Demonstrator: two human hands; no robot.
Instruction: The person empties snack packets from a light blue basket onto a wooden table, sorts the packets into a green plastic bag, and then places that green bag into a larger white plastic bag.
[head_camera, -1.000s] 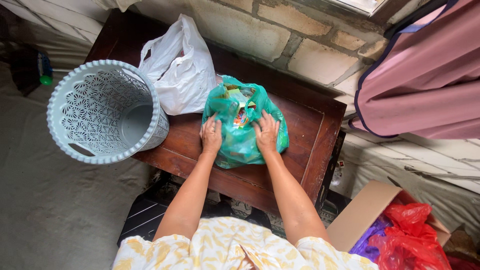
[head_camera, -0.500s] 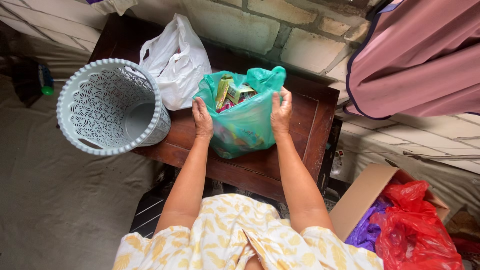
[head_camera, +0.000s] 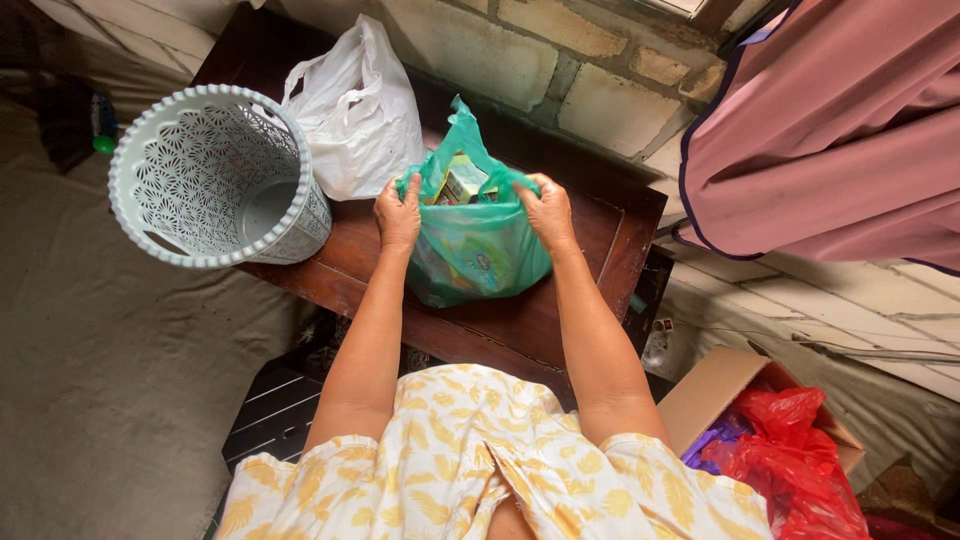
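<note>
A green plastic bag (head_camera: 475, 260) full of small colourful packets stands on a dark wooden table (head_camera: 505, 335). My left hand (head_camera: 398, 215) grips the bag's left rim near its handle. My right hand (head_camera: 546, 212) grips the right rim. Both hands hold the mouth of the bag up, and one green handle sticks upward between them. A box-like packet shows inside the opening.
A pale grey lattice basket (head_camera: 215, 180) stands on the table's left end, with a white plastic bag (head_camera: 355, 110) behind it. A brick wall runs behind. A mauve cloth (head_camera: 840, 140) hangs at the right. A cardboard box (head_camera: 720, 395) with red and purple bags sits on the floor.
My hands went from pressing flat on the bag's front to grasping its rim on both sides. The bag now stands more upright with its mouth drawn up and narrower.
</note>
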